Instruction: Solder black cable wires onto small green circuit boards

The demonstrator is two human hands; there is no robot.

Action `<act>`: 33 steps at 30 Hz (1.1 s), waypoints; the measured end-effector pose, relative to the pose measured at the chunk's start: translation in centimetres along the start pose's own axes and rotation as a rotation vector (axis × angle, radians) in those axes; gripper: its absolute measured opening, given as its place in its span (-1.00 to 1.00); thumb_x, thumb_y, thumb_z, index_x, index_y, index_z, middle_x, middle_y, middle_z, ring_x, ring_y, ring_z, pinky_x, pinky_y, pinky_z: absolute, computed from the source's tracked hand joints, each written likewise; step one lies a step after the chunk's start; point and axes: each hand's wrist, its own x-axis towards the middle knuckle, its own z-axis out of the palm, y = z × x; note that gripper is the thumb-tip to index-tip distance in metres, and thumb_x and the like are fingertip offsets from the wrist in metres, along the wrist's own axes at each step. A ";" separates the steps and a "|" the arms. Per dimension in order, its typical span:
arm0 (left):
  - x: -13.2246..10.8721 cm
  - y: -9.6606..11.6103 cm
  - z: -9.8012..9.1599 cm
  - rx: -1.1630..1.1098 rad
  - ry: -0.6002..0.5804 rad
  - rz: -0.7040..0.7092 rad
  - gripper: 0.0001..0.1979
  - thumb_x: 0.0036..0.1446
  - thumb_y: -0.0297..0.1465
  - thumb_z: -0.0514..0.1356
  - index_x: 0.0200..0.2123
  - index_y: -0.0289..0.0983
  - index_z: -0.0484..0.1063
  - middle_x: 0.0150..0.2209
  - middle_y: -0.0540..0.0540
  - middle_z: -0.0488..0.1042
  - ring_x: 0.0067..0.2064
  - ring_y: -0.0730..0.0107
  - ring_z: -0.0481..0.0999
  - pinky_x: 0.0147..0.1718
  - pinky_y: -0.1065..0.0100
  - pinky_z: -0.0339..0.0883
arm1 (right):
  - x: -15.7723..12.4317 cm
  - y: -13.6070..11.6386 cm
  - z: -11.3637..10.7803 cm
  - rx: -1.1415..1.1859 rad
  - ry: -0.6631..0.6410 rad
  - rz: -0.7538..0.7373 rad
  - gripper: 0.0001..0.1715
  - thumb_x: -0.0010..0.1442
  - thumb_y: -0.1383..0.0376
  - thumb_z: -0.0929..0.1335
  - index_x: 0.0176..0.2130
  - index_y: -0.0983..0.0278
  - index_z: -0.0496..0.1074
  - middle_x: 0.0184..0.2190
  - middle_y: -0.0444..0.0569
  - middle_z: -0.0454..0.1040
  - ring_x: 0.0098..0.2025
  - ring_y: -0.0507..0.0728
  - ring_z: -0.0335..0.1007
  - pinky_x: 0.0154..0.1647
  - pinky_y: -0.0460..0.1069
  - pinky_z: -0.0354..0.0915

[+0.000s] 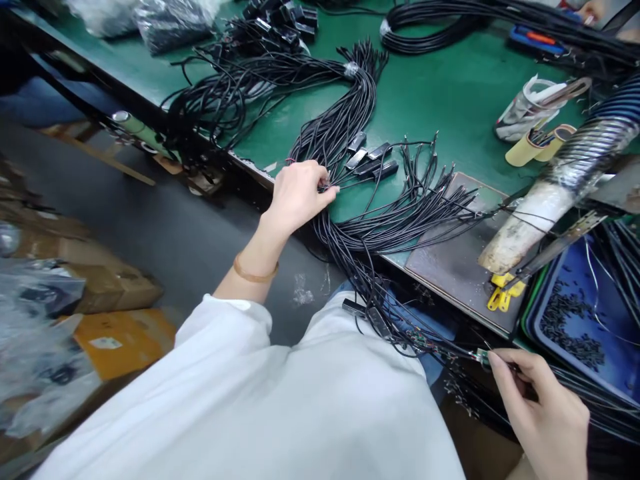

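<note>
My left hand [300, 193] is closed in a pinch on a thin black cable, over a large bundle of black cables [345, 117] at the table's near edge. Several small black housings [370, 159] lie just right of those fingers. At the lower right, my right hand [543, 403] pinches a small green circuit board [483, 357] with a metal plug end, fixed to a black cable. More cables run down over my lap, with other small boards [423, 340] among them. Loose wire ends [450, 193] fan out toward a brown board.
A fume hose [555, 193] comes down at the right, near yellow clips [505, 293]. Beside it sits a blue tray [575, 320] with small black pieces. Cups [530, 110] of tools stand behind. Coiled cable [430, 30] lies at the back; cardboard boxes [110, 280] are on the left floor.
</note>
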 end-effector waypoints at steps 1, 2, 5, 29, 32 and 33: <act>-0.2 0.0 0.0 0.006 -0.017 0.014 -0.89 0.12 -0.36 0.19 -0.34 -0.26 0.49 -0.28 -0.18 0.56 -0.25 0.14 0.50 -0.19 0.18 0.28 | 0.1 0.0 0.1 0.000 0.005 0.002 -0.86 0.31 0.17 0.41 -0.21 0.18 0.48 -0.57 -0.28 0.39 -0.64 -0.08 0.32 -0.53 -0.12 0.25; -0.4 -0.1 -0.1 0.009 -0.019 0.026 -0.89 0.13 -0.36 0.19 -0.34 -0.26 0.48 -0.26 -0.19 0.56 -0.25 0.13 0.51 -0.20 0.18 0.28 | 0.2 0.0 0.2 0.001 0.011 0.003 -0.87 0.30 0.17 0.42 -0.22 0.18 0.49 -0.58 -0.28 0.38 -0.64 -0.08 0.32 -0.53 -0.12 0.25; -0.6 -0.7 -0.1 -0.037 0.052 0.027 -0.89 0.15 -0.37 0.17 -0.37 -0.23 0.49 -0.31 -0.15 0.57 -0.26 0.15 0.53 -0.22 0.18 0.28 | 0.5 0.0 0.5 0.011 0.016 0.007 -0.86 0.29 0.18 0.42 -0.22 0.19 0.49 -0.57 -0.27 0.39 -0.61 -0.07 0.33 -0.52 -0.12 0.24; -4.6 11.5 -0.7 -0.792 0.155 0.449 -0.84 0.30 -0.40 0.23 -0.10 -0.19 0.59 -0.11 -0.07 0.69 -0.12 0.31 0.69 -0.10 0.22 0.57 | 1.8 -1.4 1.5 0.395 0.233 0.273 -0.87 0.23 0.23 0.46 -0.30 0.23 0.47 -0.49 -0.22 0.44 -0.55 -0.06 0.28 -0.50 -0.08 0.20; -5.7 13.4 -0.8 -0.624 0.196 0.706 -0.78 0.24 -0.51 0.24 -0.14 -0.12 0.62 -0.14 -0.01 0.70 -0.14 0.32 0.62 -0.12 0.20 0.47 | 2.5 -1.8 1.4 0.449 0.250 0.299 -0.85 0.23 0.23 0.46 -0.32 0.23 0.46 -0.51 -0.23 0.41 -0.56 -0.07 0.25 -0.53 -0.08 0.18; -6.0 14.1 -0.7 -0.604 0.175 0.781 -0.78 0.22 -0.51 0.24 -0.17 -0.10 0.62 -0.18 0.01 0.70 -0.13 0.30 0.59 -0.11 0.19 0.43 | 2.7 -1.8 1.4 0.462 0.254 0.305 -0.85 0.23 0.23 0.46 -0.32 0.23 0.46 -0.51 -0.24 0.40 -0.56 -0.07 0.25 -0.53 -0.08 0.18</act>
